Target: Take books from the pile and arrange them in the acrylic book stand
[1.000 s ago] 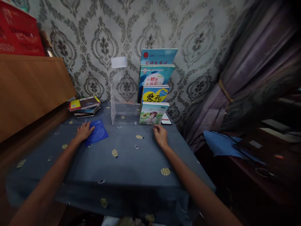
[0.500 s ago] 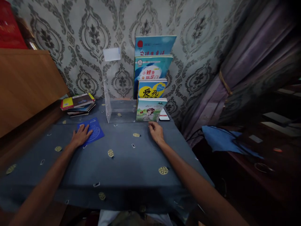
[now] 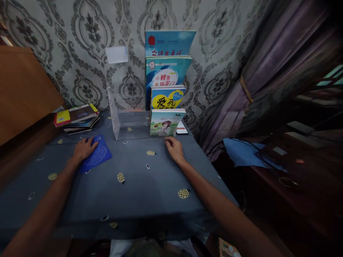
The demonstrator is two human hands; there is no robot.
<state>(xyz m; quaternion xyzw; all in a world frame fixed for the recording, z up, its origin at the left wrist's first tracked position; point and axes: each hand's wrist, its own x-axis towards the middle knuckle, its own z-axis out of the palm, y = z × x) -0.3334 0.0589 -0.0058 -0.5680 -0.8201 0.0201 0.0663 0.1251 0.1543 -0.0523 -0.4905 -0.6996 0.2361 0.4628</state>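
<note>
My left hand (image 3: 85, 148) lies over the upper left part of a flat blue booklet or card (image 3: 99, 154), palm down with fingers spread. White print and a circular outline show on the blue surface. My right hand (image 3: 174, 148) rests on the tablecloth, its fingers loosely bent and holding nothing. Just beyond it, a small green-covered book (image 3: 164, 123) stands at the front of a clear acrylic rack (image 3: 114, 119). Behind that, in rising steps, are a yellow and blue book (image 3: 167, 98), a light blue book (image 3: 168, 71) and a taller blue book (image 3: 170, 43).
A stack of thin books (image 3: 77, 117) lies at the back left, beside a wooden panel (image 3: 24, 89). A phone (image 3: 182, 127) sits right of the rack. Patterned wallpaper and a purple curtain (image 3: 225, 107) border the grey-blue table (image 3: 139, 192). A blue cloth (image 3: 243, 151) lies farther right.
The view has turned slightly right, so everything appears farther left. My left hand has slid a little up and left over the blue booklet. My right hand has barely moved.
</note>
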